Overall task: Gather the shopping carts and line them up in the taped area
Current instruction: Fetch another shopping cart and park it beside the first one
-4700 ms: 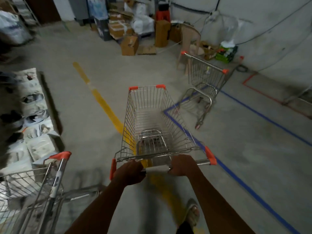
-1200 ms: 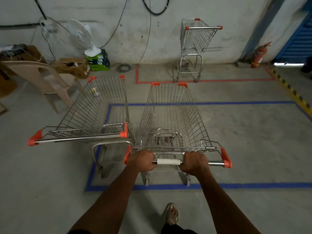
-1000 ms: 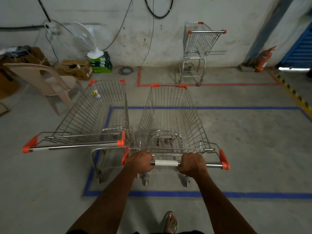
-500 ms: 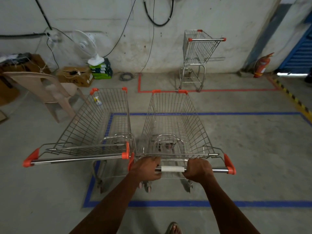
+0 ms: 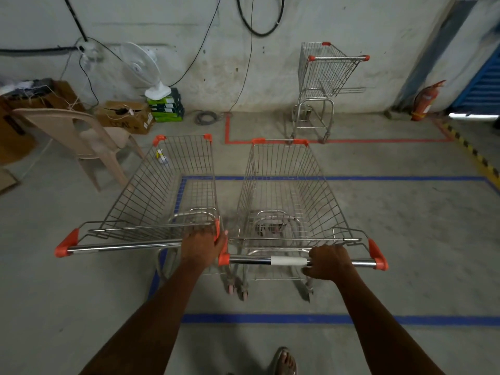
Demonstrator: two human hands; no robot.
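left hand (image 5: 202, 246) grips the left cart's (image 5: 162, 196) handle end; right hand (image 5: 328, 262) grips the right cart's (image 5: 286, 201) handle. both carts stand side by side inside the blue tape (image 5: 270, 318) outline.

Open floor (image 5: 405, 239) inside the blue tape (image 5: 338, 178) is left right of the right cart (image 5: 286, 196). The left side is blocked by the left cart (image 5: 167, 190) and a plastic chair (image 5: 81, 133).
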